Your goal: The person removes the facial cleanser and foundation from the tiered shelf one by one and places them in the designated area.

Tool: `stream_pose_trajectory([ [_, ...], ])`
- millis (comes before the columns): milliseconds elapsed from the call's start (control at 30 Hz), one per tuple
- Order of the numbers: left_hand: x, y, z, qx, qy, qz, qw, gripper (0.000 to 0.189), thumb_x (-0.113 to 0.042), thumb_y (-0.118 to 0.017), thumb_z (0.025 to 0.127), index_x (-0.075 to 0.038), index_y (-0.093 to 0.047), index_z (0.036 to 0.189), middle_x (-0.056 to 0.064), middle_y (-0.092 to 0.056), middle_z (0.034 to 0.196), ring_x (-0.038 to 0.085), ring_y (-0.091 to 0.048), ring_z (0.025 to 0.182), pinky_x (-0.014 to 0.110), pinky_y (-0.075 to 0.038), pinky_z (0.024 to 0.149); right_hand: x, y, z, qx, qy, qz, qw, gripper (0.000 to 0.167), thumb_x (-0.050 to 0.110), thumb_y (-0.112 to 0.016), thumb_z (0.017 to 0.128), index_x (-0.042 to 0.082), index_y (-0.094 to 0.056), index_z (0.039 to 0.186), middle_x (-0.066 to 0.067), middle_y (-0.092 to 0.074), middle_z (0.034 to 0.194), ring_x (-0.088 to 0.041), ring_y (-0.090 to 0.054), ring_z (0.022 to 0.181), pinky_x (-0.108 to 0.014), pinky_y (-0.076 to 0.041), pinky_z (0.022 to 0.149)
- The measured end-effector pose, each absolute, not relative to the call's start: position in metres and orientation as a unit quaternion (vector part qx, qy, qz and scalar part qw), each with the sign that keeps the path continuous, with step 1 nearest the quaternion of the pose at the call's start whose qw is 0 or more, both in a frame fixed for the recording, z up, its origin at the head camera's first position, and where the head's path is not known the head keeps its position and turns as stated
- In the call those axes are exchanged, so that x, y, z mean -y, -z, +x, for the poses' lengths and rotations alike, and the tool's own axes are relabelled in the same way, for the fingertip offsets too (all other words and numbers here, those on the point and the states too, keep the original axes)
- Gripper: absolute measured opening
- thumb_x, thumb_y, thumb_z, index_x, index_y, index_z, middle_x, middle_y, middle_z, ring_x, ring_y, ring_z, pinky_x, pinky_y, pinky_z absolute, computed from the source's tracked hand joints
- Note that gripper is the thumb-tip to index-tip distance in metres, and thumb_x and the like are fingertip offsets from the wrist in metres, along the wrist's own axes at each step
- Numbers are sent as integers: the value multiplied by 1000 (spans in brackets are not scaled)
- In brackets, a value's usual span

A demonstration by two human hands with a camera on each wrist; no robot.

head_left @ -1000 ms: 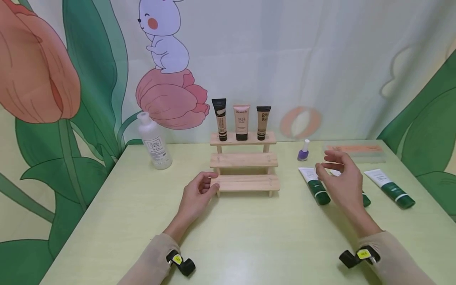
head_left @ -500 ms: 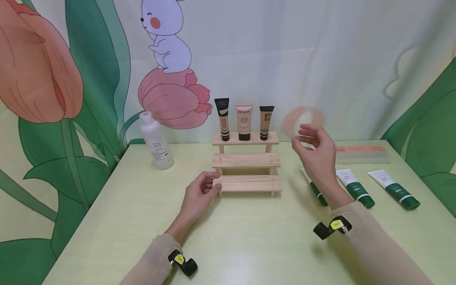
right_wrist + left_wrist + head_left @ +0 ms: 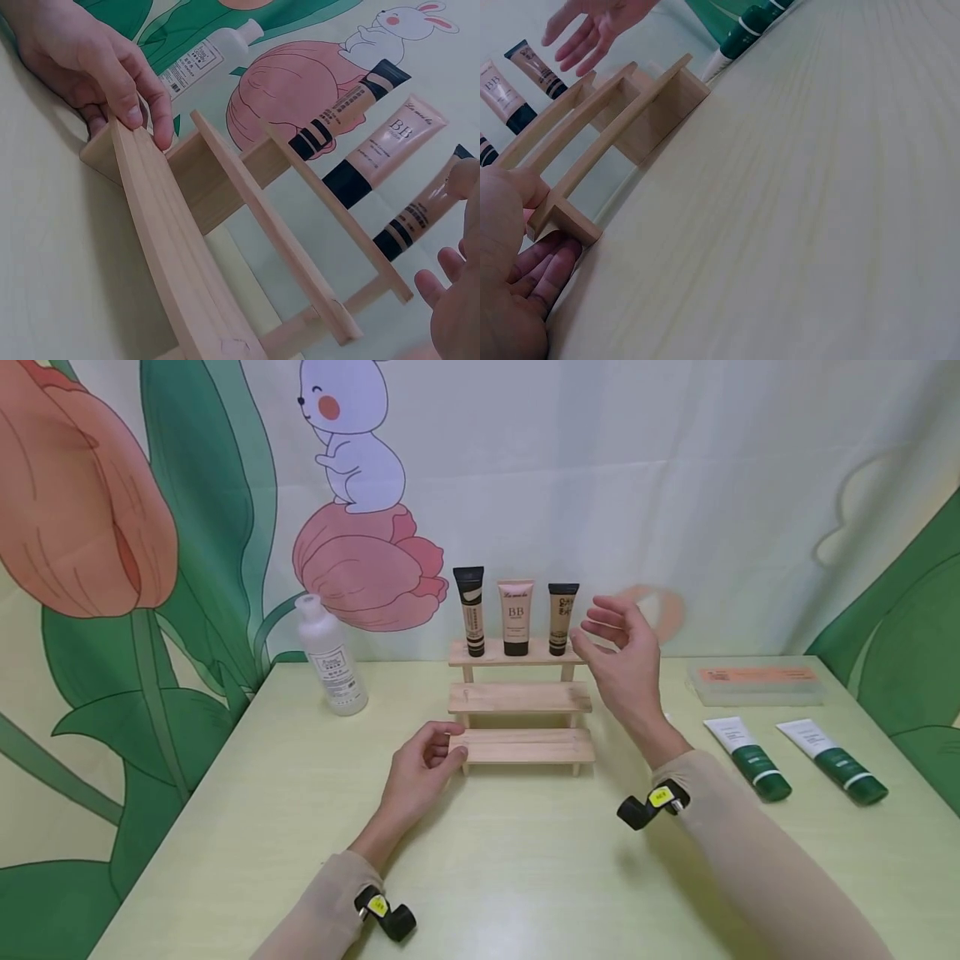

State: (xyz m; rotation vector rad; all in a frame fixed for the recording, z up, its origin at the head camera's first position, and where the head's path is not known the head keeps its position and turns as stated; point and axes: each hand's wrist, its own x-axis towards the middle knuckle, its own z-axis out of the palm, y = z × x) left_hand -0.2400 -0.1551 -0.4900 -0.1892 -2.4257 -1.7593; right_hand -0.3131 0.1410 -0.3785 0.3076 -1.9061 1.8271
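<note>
A three-step wooden display rack (image 3: pixel 520 697) stands mid-table. My left hand (image 3: pixel 422 768) grips the left end of its lowest step, thumb on top and fingers beneath in the left wrist view. Three cosmetic tubes stand cap-down on the top step: a tall black-and-beige tube (image 3: pixel 472 610), a pink BB cream tube (image 3: pixel 516 617) and a smaller black-and-beige tube (image 3: pixel 560 617). My right hand (image 3: pixel 626 664) is raised just right of the smaller tube, fingers loosely bent with nothing between them. Its thumb overlaps that tube's top end in the right wrist view.
Two green-and-white tubes (image 3: pixel 748 760) (image 3: pixel 832 762) lie on the right of the table. Behind them is a clear flat case (image 3: pixel 756 683) with an orange label. A white bottle (image 3: pixel 330 656) stands at the back left, before a printed curtain (image 3: pixel 600 485).
My right hand has moved left and up from above the green-and-white tubes to beside the top step. It now covers the nail polish and one green tube. My left hand keeps its grip.
</note>
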Motion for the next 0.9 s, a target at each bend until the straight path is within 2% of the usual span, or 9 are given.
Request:
stream_pose_trajectory([
  [200, 155, 489, -241, 803, 588, -67, 69, 26, -17, -79, 105, -18, -75, 131, 7, -74, 113, 22, -67, 103, 24, -56, 87, -131, 379, -319, 707, -657, 110, 236, 51, 9, -85, 99, 5, -64, 145, -17, -70, 136, -31, -72, 125, -30, -61, 101],
  [467, 156, 489, -240, 804, 587, -64, 68, 26, -16, -79, 105, -18, -76, 131, 7, -74, 112, 22, -67, 102, 25, -56, 87, -121, 381, -326, 717, -646, 99, 242, 48, 8, -83, 100, 6, -63, 144, -14, -71, 134, -26, -72, 121, -41, -61, 106],
  [767, 156, 488, -239, 806, 586, -62, 62, 27, -17, -79, 105, -19, -75, 131, 7, -74, 113, 22, -68, 102, 25, -57, 86, -113, 380, -330, 744, -617, 90, 240, 46, 6, -80, 101, 6, -61, 143, -14, -71, 129, -22, -71, 116, -40, -61, 103],
  [900, 156, 488, -239, 807, 584, -62, 62, 27, -17, -79, 105, -19, -75, 132, 6, -74, 113, 22, -68, 102, 26, -57, 86, -113, 381, -330, 749, -611, 86, 241, 44, 7, -79, 102, 7, -61, 142, -13, -71, 127, -20, -71, 113, -35, -61, 100],
])
